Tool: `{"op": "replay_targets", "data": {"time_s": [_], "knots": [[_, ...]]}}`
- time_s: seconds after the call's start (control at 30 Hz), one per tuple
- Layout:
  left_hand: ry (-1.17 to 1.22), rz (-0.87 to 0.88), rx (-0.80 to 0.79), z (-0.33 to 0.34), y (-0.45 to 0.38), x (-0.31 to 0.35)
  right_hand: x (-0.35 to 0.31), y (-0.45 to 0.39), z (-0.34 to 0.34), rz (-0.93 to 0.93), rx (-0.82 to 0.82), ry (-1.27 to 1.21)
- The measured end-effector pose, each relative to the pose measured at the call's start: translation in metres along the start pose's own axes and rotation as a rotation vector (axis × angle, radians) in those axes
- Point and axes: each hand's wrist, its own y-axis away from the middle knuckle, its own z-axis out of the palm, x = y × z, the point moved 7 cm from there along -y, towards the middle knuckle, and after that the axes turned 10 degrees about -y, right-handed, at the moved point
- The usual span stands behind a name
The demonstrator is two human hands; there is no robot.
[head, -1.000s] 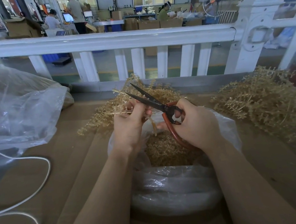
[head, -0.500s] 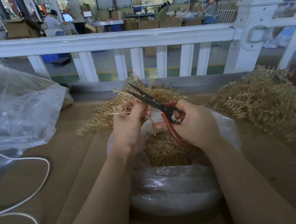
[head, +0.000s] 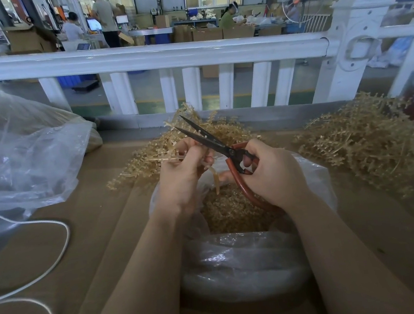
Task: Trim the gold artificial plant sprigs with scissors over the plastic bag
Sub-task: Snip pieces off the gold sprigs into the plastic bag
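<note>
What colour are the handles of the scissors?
Reddish-brown handles on the black-bladed scissors, in the head view.

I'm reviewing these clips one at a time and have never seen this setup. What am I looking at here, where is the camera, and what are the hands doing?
There is no machine: a person wears the camera on the head, so you look forward and down along both arms. The right hand grips red-handled scissors, blades open. The left hand pinches a gold sprig above an open plastic bag that holds gold trimmings. On the brown surface lie two piles of gold sprigs, one behind the hands and one at the right, plus a large clear bag and a white cord at the left. A white railing stands behind.
</note>
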Motion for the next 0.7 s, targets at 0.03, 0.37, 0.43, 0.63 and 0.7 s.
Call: {"op": "replay_targets", "data": {"time_s": [0.03,0.37,0.43,0.63,0.7], "knots": [[0.003,-0.008,-0.001,0.000,0.000,-0.001,0.000,0.000,0.000,0.004,-0.005,-0.004],[0.030,0.051,0.122,-0.006,0.002,0.006,0.009,0.000,0.004,0.100,-0.048,-0.025],[0.024,0.073,0.103,-0.005,0.003,0.008,0.009,0.001,0.003,0.082,-0.038,-0.028],[-0.042,0.119,0.070,-0.005,0.002,0.008,0.013,0.000,0.002,0.089,-0.040,0.054],[-0.071,0.152,0.030,-0.002,0.002,0.009,0.011,0.000,-0.001,0.063,-0.019,0.081]]}}
